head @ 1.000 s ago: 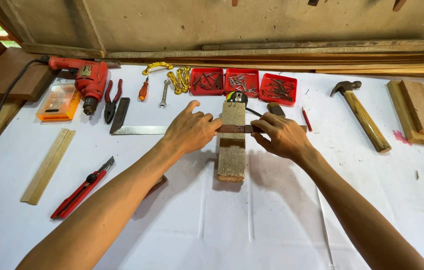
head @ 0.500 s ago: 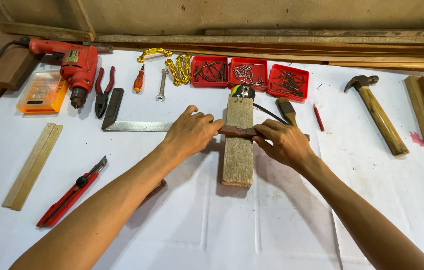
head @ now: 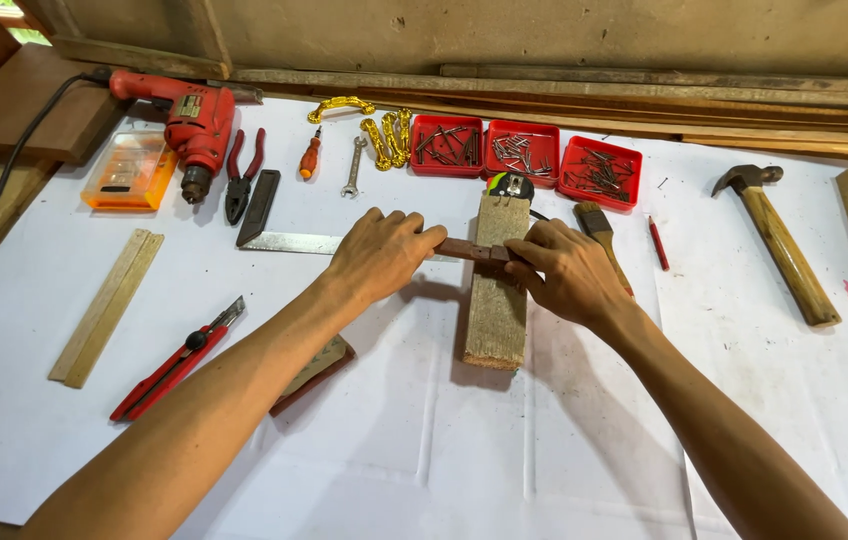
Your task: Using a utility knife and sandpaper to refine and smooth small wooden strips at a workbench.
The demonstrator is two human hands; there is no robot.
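Note:
A rough wooden block (head: 496,300) lies lengthwise on the white-covered bench (head: 364,440). Across its upper part rests a narrow dark brown bar (head: 472,250), held at both ends. My left hand (head: 382,255) grips the bar's left end, beside the steel blade of a try square (head: 289,242). My right hand (head: 564,272) pinches the bar's right end on top of the block. A tape measure (head: 511,186) sits at the block's far end.
Along the back: red drill (head: 189,125), orange case (head: 129,170), pliers (head: 242,170), screwdriver (head: 311,157), spanner (head: 352,166), yellow chain (head: 379,125), three red trays of nails (head: 526,155). A brush (head: 599,228), red pencil (head: 657,243), hammer (head: 779,245) lie right; wooden ruler (head: 107,305), red cutter (head: 176,358) left.
Both hands keep hold of the bar on the block. The view has tilted down and closer, so bench and tools sit lower in frame.

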